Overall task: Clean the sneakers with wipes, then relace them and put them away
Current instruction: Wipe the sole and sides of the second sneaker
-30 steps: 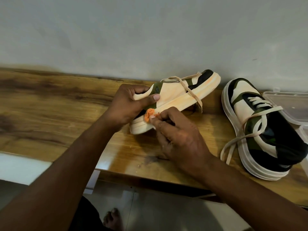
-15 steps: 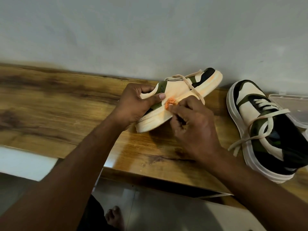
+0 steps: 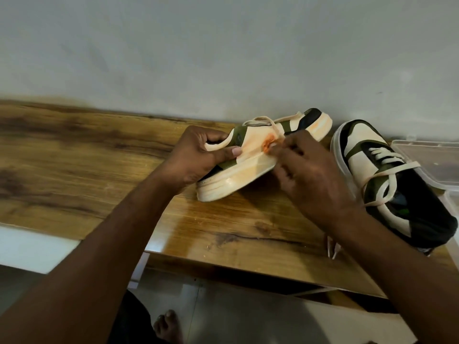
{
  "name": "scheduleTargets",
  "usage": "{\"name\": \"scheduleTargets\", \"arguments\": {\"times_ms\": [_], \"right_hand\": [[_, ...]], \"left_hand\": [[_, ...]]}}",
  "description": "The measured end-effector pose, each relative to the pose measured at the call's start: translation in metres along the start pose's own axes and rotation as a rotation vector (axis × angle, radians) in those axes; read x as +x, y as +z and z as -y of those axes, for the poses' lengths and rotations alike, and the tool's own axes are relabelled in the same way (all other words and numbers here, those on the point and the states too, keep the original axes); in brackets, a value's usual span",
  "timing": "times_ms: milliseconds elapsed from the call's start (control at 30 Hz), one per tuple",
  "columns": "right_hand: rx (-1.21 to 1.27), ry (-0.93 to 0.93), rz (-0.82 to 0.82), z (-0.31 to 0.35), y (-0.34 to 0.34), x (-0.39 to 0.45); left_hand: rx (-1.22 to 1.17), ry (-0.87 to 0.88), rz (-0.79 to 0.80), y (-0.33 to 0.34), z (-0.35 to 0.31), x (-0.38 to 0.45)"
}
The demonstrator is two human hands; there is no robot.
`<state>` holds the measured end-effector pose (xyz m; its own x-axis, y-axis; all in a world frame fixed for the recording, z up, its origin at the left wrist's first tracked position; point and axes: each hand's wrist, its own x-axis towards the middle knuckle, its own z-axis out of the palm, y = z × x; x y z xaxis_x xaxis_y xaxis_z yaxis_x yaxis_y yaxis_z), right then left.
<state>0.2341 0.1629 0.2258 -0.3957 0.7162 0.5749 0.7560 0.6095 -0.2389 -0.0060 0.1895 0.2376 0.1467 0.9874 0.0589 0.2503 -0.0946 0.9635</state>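
The right hand [image 3: 308,180] pinches a small orange wad, apparently a balled wipe [image 3: 268,146], at its fingertips and presses it against the side of the tilted sneaker [image 3: 250,155]. That sneaker lies at about ten o'clock from the right hand, touching it, with its long axis running from the heel at eight o'clock up to the toe at two o'clock. The left hand [image 3: 198,157] grips the heel end, thumb across the side panel and fingers curled over the collar, holding the shoe propped on the edge of its sole on the wooden table [image 3: 87,157]. The wiping hand is therefore the nearer one to the uncleaned toe half, and the next stroke likely runs along that axis toward two o'clock.

The held sneaker is cream with olive bands and a black toe patch; orange smears streak its panel and thick sole, and a loose lace [image 3: 270,122] drapes over the top. The second sneaker [image 3: 387,180] lies flat at three o'clock, near but apart, its lace undone.
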Motion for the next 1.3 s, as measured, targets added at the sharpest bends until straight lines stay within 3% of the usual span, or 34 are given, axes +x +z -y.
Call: {"name": "scheduleTargets", "arguments": {"times_ms": [200,433,633,800,967,1167,1300], "right_hand": [[0.156,0.205,-0.121,0.012,0.009,0.004],[0.438,0.153,-0.125,0.068,0.036,0.0],[0.269,-0.047,0.025,0.06,0.023,-0.005],[0.062,0.075,-0.037,0.003,0.006,-0.002],[0.229,0.231,-0.139,0.026,0.017,-0.002],[0.371,0.142,-0.087,0.056,0.028,-0.007],[0.17,0.019,0.042,0.031,0.013,-0.005]], "left_hand": [[0.02,0.001,-0.066,0.0,0.007,0.003],[-0.051,0.034,-0.108,0.005,0.007,0.002],[-0.021,0.046,-0.03,0.0,0.005,0.0],[-0.001,0.013,-0.012,0.002,0.003,0.001],[0.013,0.01,-0.072,0.005,0.007,0.002],[0.015,0.021,-0.097,0.005,0.007,0.002],[0.011,0.026,-0.075,0.004,0.006,0.001]]}}
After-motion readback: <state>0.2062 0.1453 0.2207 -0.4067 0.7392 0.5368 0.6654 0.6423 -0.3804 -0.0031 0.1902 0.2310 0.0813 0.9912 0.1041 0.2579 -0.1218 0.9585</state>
